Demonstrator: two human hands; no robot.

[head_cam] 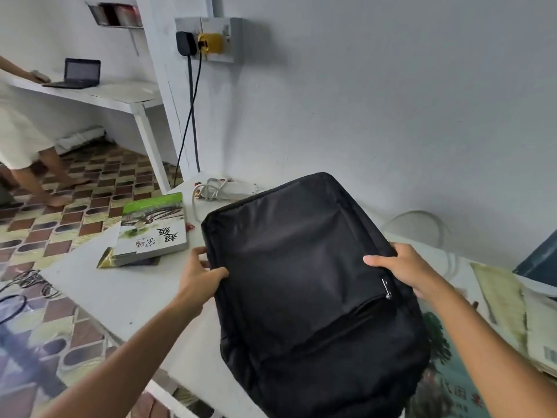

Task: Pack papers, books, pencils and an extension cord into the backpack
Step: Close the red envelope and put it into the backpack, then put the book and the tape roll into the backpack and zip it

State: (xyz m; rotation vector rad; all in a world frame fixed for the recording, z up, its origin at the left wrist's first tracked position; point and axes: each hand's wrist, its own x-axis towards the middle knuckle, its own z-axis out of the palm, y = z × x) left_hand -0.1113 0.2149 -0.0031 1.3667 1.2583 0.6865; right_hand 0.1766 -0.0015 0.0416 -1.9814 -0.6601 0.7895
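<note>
Black backpack [304,273]: lies flat on the white table [126,294], front panel up, tilted so one short end points toward the wall corner. A front pocket zip runs across the lower part of the panel, its metal pull [386,287] near the right edge. The main compartment appears closed.

Left hand [202,273]: grips the bag's left edge, thumb curled over onto the top panel, fingers wrapped round the side.

Right hand [404,267]: grips the bag's right edge just above the zip pull, thumb lying on the panel, fingers curled behind the side.

Book [153,229]: green and white cover with printed characters, stacked on a second book with a gold corner; both on the table just left of the bag, not touching it.

Extension cord [223,188]: white power strip with its cable bundled on it, on the table at the far end, just beyond the bag.

Papers and books [506,303]: yellowed sheets and a printed cover spread on the table right of the bag, partly under the right forearm.

Pencils: I cannot pick any out.

Wall socket [211,40]: carries a black plug and a yellow one, cables hanging down.

Laptop [78,73]: open on a far shelf at left, beside another person's hand.
</note>
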